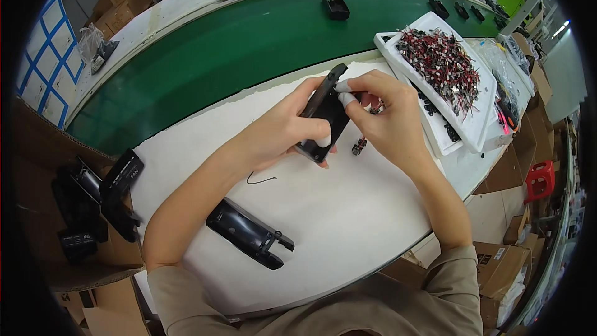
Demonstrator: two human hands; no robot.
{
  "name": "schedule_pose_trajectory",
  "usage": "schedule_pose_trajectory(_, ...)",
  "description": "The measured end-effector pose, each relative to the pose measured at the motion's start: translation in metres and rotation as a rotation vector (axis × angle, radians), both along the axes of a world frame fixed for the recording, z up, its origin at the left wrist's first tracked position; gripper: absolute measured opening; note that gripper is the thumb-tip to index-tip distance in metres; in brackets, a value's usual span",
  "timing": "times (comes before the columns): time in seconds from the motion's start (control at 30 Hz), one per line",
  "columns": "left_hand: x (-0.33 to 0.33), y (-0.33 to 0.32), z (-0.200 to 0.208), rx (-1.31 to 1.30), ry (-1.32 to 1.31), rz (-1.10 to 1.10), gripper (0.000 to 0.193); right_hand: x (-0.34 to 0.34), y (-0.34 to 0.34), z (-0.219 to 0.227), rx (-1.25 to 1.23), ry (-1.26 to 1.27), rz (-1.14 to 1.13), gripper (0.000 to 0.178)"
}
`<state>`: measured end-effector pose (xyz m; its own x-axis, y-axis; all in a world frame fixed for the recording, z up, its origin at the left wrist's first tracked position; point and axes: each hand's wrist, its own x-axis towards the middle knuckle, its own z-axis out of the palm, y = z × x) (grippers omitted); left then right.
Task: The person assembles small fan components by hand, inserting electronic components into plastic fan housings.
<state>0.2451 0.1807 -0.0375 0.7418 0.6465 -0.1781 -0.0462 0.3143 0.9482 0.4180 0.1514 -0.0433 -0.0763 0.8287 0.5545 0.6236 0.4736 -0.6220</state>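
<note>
My left hand [288, 127] is wrapped round a black plastic housing [331, 107], holding it tilted above the white work surface. At the housing's upper end, my right hand [385, 109] is closed in a pinch, with pale covers on its thumb and fingertip. What lies between those fingertips is too small to make out; some small parts show under the curled fingers. A small dark component [359, 145] appears just below the right hand. Nearer to me, another black housing [249, 233] with a forked end lies on the surface. A thin black wire [261, 179] lies beside my left forearm.
Stacked white foam trays [476, 134] stand at the right, the top one heaped with small red-and-black wired parts [440, 65]. Behind runs a green conveyor belt [205, 65] carrying a black housing [336, 6] and several farther pieces. A cardboard box [118, 252] at left holds black housings.
</note>
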Motion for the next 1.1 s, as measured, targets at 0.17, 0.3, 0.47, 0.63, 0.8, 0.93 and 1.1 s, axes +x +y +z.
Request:
schedule_pose_trajectory(0.17,-0.0006,0.0015,-0.0009,-0.131,-0.076,-0.034,0.063,-0.0023,0.0019,-0.0011,-0.035,0.137,-0.032,0.022)
schedule_pose_trajectory(0.3,0.0012,0.0006,0.0044,-0.187,-0.054,-0.016,0.056,0.0028,0.0056,-0.0046,-0.019,0.125,0.003,0.031)
schedule_pose_trajectory(0.47,0.0005,0.0035,0.0025,-0.236,-0.089,-0.032,0.053,0.0021,0.0072,-0.0048,-0.087,0.201,0.034,0.039)
schedule_pose_trajectory(0.63,0.0011,0.0011,0.0042,-0.222,-0.022,-0.013,0.048,0.0026,0.0073,-0.0047,-0.138,0.220,0.041,0.037)
schedule_pose_trajectory(0.8,0.0040,-0.0004,0.0016,-0.173,0.016,-0.023,0.045,0.0027,0.0080,-0.0049,-0.133,0.257,0.038,0.036)
schedule_pose_trajectory(0.93,0.0006,0.0032,-0.0033,-0.227,-0.020,-0.031,0.044,0.0022,0.0088,-0.0049,-0.179,0.343,0.047,0.035)
schedule_pose_trajectory(1.1,0.0031,0.0032,-0.0009,-0.214,0.007,-0.030,0.043,0.0035,0.0089,-0.0082,-0.172,0.272,0.031,0.035)
